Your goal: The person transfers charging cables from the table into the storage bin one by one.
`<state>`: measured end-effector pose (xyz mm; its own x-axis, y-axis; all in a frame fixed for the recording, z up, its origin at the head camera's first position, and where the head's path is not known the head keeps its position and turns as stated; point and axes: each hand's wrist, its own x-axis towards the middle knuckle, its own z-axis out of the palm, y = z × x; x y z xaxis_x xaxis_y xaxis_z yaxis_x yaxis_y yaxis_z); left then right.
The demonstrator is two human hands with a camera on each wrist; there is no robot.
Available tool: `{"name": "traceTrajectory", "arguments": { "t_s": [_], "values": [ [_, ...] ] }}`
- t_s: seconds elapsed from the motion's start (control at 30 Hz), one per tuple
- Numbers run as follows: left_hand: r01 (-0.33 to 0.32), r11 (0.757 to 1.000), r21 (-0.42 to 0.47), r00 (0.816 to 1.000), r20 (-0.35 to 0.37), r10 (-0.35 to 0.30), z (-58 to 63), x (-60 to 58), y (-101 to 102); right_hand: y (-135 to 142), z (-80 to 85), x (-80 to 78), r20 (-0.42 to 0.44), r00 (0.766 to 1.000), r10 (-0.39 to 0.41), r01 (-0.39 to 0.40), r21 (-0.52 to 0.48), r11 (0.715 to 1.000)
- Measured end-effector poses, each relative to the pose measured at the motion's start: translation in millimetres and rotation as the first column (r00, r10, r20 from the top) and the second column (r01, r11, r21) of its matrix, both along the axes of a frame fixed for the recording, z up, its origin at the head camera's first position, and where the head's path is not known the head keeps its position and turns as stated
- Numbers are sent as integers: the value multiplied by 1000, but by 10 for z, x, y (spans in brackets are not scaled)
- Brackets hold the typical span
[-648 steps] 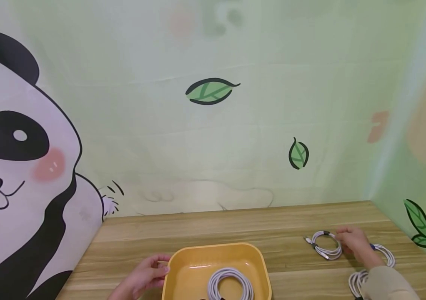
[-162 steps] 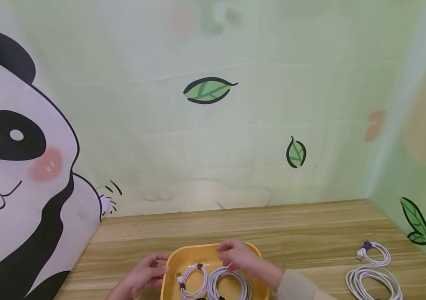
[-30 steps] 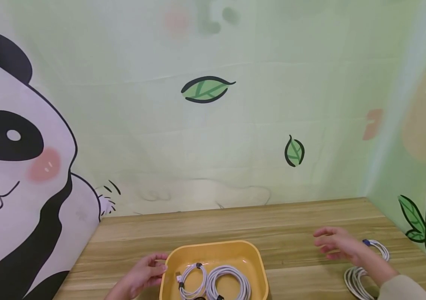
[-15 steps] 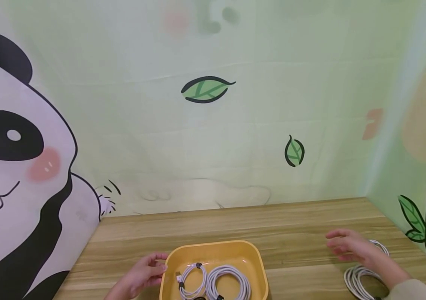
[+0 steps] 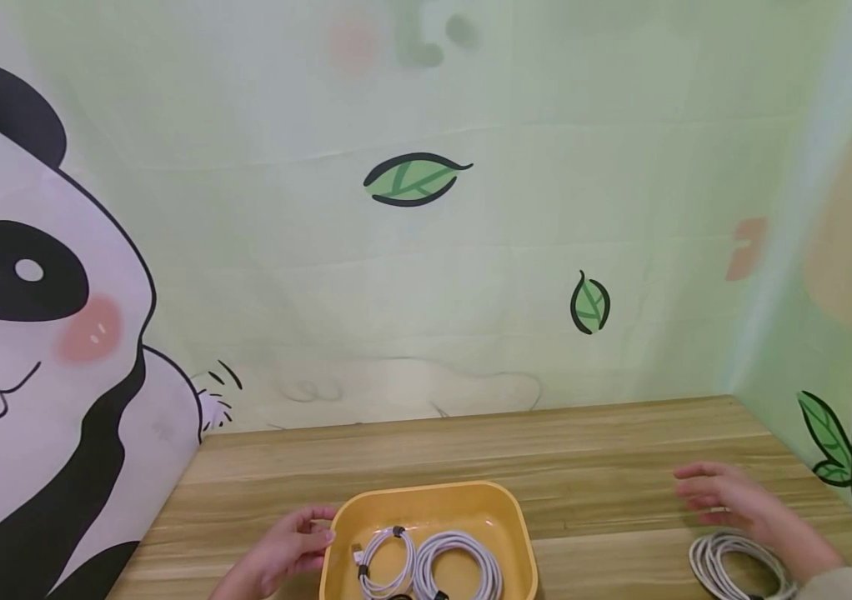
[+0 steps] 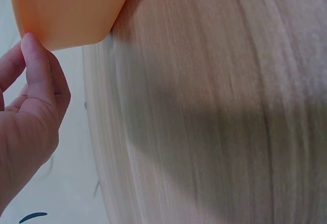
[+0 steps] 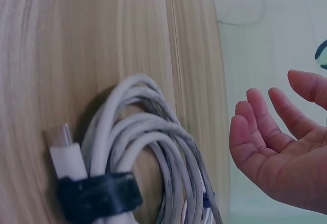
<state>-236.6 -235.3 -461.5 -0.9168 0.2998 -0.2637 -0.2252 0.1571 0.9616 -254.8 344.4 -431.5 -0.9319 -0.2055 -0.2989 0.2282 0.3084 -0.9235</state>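
My left hand (image 5: pixel 283 550) pinches the left rim of a yellow tray (image 5: pixel 426 493), thumb against its side in the left wrist view. Inside the tray lie a small white charging cable coil (image 5: pixel 384 562) with black straps and a thicker grey-white cable coil (image 5: pixel 458 567). At the right, my right hand (image 5: pixel 734 504) hovers over the table with fingers relaxed, holding nothing. Just below it lies another thick cable coil (image 5: pixel 719 562), its black strap (image 7: pixel 99 197) and plug (image 7: pixel 67 155) close in the right wrist view. Behind that coil a blue strap (image 7: pixel 207 199) peeks out; its cable is mostly hidden.
The wooden table (image 5: pixel 591 450) runs back to a pale green cloth wall (image 5: pixel 321 275) printed with a panda and leaves. A second printed wall (image 5: pixel 824 350) borders the table's right side.
Since the oldest frame, the small black-strapped coil has gone from the table into the tray. Over the last second my right hand has moved rightward, covering the blue-strapped coil. My left hand stays put.
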Motion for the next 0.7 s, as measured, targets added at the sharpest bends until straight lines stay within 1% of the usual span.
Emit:
{"name": "traceTrajectory", "arguments": {
  "t_s": [0.13,0.33,0.57,0.7],
  "values": [
    [-5,1000,-8,1000,0,5,4,2,4,67,6,12,8,1000,-21,21,15,1000],
    [-4,1000,-3,1000,5,4,16,4,7,150,2,24,19,997,-75,74,37,997],
    [-1,1000,2,1000,4,1,17,3,1,232,-6,52,26,996,-83,82,41,996],
    [-2,1000,2,1000,7,2,14,0,1,262,-19,60,21,995,-98,96,65,993]
  ]
}}
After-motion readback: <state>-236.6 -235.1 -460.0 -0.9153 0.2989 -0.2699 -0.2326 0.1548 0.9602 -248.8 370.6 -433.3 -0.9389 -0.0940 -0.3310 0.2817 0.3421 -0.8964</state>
